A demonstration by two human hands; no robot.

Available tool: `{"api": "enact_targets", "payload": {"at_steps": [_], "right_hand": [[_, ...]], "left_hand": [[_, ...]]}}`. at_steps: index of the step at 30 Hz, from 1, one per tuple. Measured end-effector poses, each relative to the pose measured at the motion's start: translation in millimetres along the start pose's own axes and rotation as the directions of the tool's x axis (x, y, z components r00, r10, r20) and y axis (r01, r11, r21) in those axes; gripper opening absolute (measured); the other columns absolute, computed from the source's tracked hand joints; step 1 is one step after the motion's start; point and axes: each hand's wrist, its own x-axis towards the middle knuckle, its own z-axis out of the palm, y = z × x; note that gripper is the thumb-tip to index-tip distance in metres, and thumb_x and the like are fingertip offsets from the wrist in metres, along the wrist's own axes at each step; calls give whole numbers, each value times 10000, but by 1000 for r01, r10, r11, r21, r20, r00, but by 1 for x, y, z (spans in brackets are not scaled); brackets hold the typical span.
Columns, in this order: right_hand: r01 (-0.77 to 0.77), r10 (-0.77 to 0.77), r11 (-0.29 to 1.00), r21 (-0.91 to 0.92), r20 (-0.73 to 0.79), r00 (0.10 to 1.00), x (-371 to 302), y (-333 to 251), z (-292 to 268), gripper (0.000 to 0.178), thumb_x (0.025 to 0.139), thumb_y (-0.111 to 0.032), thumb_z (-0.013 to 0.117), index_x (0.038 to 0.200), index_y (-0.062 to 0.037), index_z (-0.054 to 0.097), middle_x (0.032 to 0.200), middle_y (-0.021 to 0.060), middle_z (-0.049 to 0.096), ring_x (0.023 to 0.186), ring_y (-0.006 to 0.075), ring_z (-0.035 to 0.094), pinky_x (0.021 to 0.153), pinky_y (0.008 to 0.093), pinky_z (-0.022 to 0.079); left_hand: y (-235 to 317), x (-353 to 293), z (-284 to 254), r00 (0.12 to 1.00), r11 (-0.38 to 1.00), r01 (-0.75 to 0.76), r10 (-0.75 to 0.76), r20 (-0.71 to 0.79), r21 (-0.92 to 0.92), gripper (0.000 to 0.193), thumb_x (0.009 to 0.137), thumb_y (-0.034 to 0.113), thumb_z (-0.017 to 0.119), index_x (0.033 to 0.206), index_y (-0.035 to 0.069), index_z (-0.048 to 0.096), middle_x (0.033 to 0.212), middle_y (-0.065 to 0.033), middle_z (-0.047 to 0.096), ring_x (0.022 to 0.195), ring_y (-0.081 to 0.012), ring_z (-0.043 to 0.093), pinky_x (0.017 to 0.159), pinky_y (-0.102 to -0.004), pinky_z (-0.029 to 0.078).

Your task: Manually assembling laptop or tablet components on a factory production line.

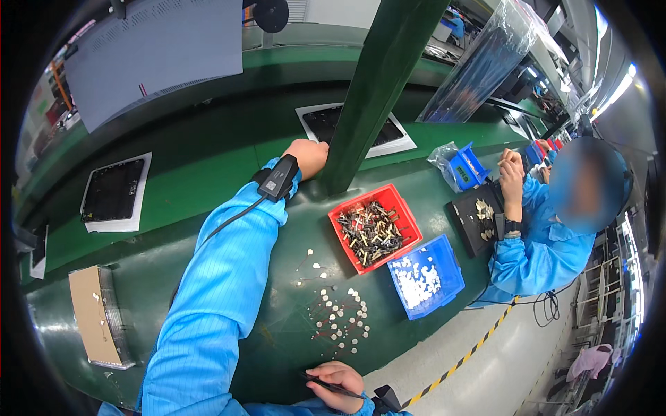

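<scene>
My left hand (307, 157) reaches across the bench, its fingers curled at the near edge of a flat black panel (322, 123); the fingertips are partly hidden beside a green post. That panel lies on a white sheet. Close to the bench's near edge, my right hand (338, 388) is closed around slim black tweezers (347, 393). Between the hands, several small silvery discs with thin wires (339, 313) are scattered on the green bench. A red bin (412, 227) holds many small black and gold pieces. Beside it, a blue bin (451, 267) contains small white pieces.
The green post (378, 90) rises next to my left hand. Another black panel (114, 191) rests on the far-side strip at left. A cardboard-topped box (90, 312) sits at left. At right, a co-worker in blue handles parts near a black tray (466, 229) and a small blue bin (466, 166).
</scene>
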Motion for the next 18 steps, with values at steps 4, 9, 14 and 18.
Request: {"api": "enact_targets", "payload": {"at_steps": [4, 9, 14, 18], "right_hand": [[-9, 9, 1000, -7, 9, 1000, 0, 1, 1, 294, 646, 76, 707, 853, -22, 523, 909, 168, 635, 783, 288, 596, 683, 358, 462], [-2, 2, 1000, 6, 5, 1000, 2, 11, 2, 321, 642, 66, 724, 835, -35, 488, 887, 176, 644, 773, 262, 622, 672, 339, 485], [22, -22, 999, -46, 13, 1000, 1, 6, 1, 319, 640, 70, 724, 827, -29, 486, 882, 175, 642, 766, 259, 625, 669, 333, 488], [-24, 24, 999, 29, -19, 1000, -1, 11, 11, 293, 659, 93, 700, 832, -24, 495, 870, 148, 635, 787, 233, 623, 689, 319, 495]], "left_hand": [[6, 2, -3, 983, 986, 167, -168, 70, 18, 157, 785, 112, 474, 869, -5, 535, 727, -163, 603, 692, -332, 611, 607, -409, 502], [4, -13, -18, 988, 985, 154, -155, 18, 74, 140, 793, 121, 467, 892, 49, 535, 823, -177, 576, 758, -327, 612, 619, -415, 503], [-29, -72, -53, 863, 863, 503, -499, -74, 46, 130, 808, 98, 444, 927, 86, 495, 827, -181, 577, 747, -356, 600, 620, -446, 487], [-73, -142, -53, 522, 484, 636, -844, -128, -601, 187, 855, 125, 384, 995, 43, 477, 839, -184, 601, 644, -325, 617, 595, -436, 497]]}}
